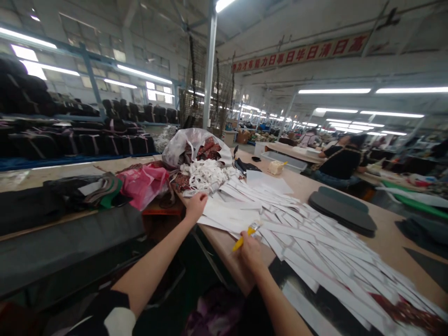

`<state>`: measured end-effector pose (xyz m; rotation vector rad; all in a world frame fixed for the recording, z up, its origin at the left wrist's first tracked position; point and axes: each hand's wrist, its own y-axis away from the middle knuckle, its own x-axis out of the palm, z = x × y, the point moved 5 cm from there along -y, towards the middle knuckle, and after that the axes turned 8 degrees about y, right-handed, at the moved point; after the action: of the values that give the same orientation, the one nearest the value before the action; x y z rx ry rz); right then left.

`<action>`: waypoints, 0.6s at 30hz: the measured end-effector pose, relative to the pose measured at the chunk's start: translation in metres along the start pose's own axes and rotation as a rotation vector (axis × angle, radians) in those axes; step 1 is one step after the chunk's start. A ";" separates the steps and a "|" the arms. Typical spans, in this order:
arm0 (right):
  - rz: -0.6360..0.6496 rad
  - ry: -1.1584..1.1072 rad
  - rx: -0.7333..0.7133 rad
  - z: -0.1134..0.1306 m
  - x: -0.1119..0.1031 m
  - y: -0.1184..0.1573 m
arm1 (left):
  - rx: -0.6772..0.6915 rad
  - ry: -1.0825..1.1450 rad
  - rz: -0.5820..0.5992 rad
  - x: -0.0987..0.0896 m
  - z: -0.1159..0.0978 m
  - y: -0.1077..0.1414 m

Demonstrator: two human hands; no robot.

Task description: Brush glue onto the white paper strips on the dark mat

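Observation:
A paintbrush [251, 229] with a yellow handle is gripped in my right hand [252, 252], its bristles pointing away from me over white paper. My left hand [198, 206] is at the table's left edge with its fingers closed together; whether something thin is between them is hidden. Beside it lies a white sheet [227, 212]. Just beyond that hand is a tangled heap of narrow white strips [206, 173]. Many long white paper strips [315, 233] overlap in a fan across the table [297, 179], to the right of the brush.
A clear plastic bag [178, 144] of dark red material stands behind the heap. A pink bag [147, 184] lies to the left. A pale tub [276, 167] is farther back, and dark oval panels [341, 210] are stacked at right. A person [341, 158] sits beyond.

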<state>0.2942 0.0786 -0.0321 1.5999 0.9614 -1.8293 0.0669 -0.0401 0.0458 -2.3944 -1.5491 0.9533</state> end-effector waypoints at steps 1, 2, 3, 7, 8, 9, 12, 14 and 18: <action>0.010 -0.011 0.003 0.001 -0.002 0.001 | 0.060 -0.054 0.101 0.014 -0.009 0.011; 0.022 -0.021 0.009 0.001 -0.005 0.001 | 0.114 -0.099 0.196 0.033 -0.019 0.025; 0.036 -0.030 0.018 0.002 -0.007 0.002 | 0.164 -0.142 0.285 0.055 -0.027 0.041; 0.095 -0.061 0.060 -0.002 -0.009 0.003 | 0.322 -0.284 0.522 0.125 -0.051 0.095; 0.106 -0.068 0.065 -0.004 -0.008 0.002 | 0.354 -0.309 0.556 0.135 -0.053 0.099; 0.114 -0.075 0.069 -0.006 -0.007 0.000 | 0.383 -0.331 0.582 0.142 -0.054 0.101; 0.130 -0.095 0.086 -0.010 -0.001 -0.004 | 0.445 -0.370 0.625 0.152 -0.055 0.093; 0.136 -0.109 0.096 -0.011 0.001 -0.004 | 0.452 -0.380 0.610 0.148 -0.056 0.082; 0.130 -0.145 0.083 -0.009 0.001 -0.002 | 0.356 -0.368 0.387 0.093 -0.063 0.038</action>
<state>0.2979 0.0866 -0.0334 1.5163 0.7096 -1.8866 0.1575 0.0361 0.0389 -2.3840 -0.8940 1.6652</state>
